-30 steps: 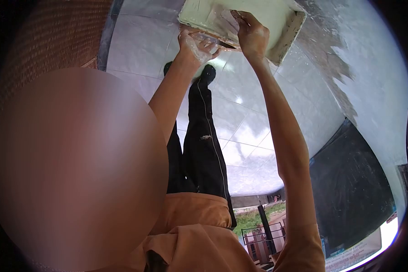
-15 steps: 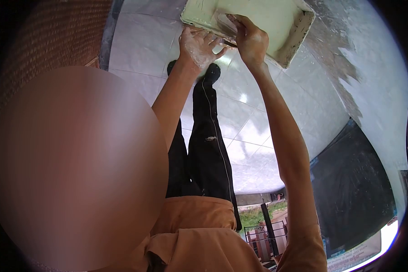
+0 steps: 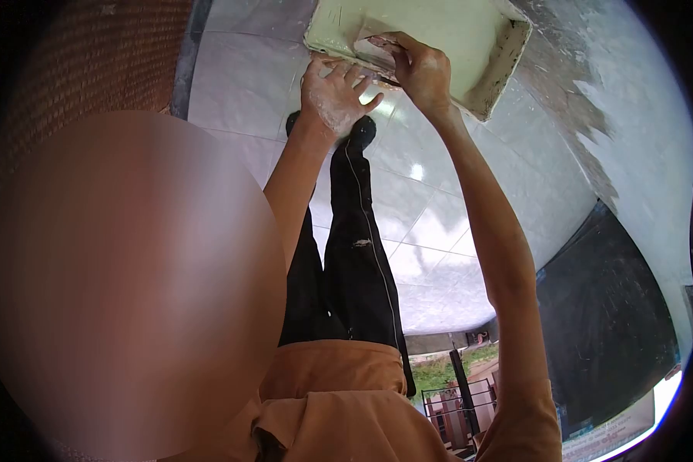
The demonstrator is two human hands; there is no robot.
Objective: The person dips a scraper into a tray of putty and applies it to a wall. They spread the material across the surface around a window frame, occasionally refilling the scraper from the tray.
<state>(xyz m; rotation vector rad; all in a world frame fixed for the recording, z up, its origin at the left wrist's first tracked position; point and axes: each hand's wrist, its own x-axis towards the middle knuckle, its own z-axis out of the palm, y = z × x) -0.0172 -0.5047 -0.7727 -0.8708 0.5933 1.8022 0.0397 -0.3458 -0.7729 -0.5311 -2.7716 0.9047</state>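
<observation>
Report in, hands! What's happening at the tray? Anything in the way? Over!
Left hand: fingers spread, smeared white, near pale tray. Right hand: gripping whitish flat piece at tray. Dark strip between hands; no clear blockage.

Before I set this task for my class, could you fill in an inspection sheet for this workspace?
Surface: pale tiled floor, with bright glare.
Job's things: cream tray, rim scuffed dark; a thin, flat piece over it. A dark strip between the hands is too unclear to name.
Clutter: nothing seen.
Hands: right hand pinches the flat piece; left hand, white-smeared, is spread near the tray's edge, contact unclear.
Cables: nothing seen.
Surroundings: patchy wall and dark panel on the right.
</observation>
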